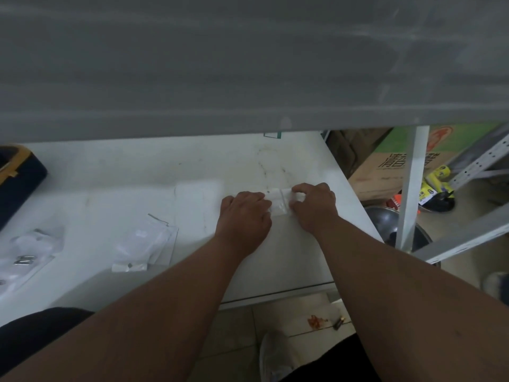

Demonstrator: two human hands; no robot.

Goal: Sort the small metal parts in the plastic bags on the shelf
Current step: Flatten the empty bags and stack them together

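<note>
Pinching a small clear plastic bag (279, 202) between them, the left hand (243, 220) and right hand (314, 206) grip its opposite ends on the white shelf (137, 188).

White shelf (165, 172), clear plastic bags (146, 244), dark case (16, 186)

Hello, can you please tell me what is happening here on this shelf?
A person works at a white shelf. The left hand and the right hand both hold one small clear plastic bag down on the surface, fingers on its two ends. Two more clear bags lie untouched to the left: a middle bag and a far-left bag with small metal parts visible inside. A dark case with a yellow edge sits at the left edge.
</note>
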